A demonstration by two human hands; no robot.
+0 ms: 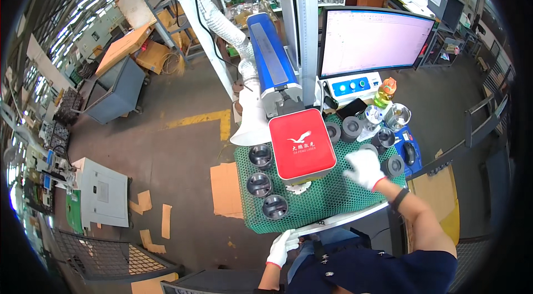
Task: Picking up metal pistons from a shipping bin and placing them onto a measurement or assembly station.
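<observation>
My right hand [363,168], in a white glove with a red cuff, hovers over the right part of a green mesh mat [338,201]. Its thumb stands apart, and the fingertips are beside a grey piston [367,148] that they partly cover. My left hand [282,247], also gloved, rests by the table's front edge with fingers stretched out. Three dark pistons, hollow side up, line the mat's left side: a far one [260,156], a middle one [259,184] and a near one [275,207]. Another grey piston [393,166] sits right of my right hand.
A red-faced laser head [302,144] on a blue housing [270,52] overhangs the mat. Beside it are a white suction hose [251,113], a monitor [375,40], a control box [353,86], a bottle [385,94] and a glass jar [397,116]. Cardboard [226,189] lies on the floor.
</observation>
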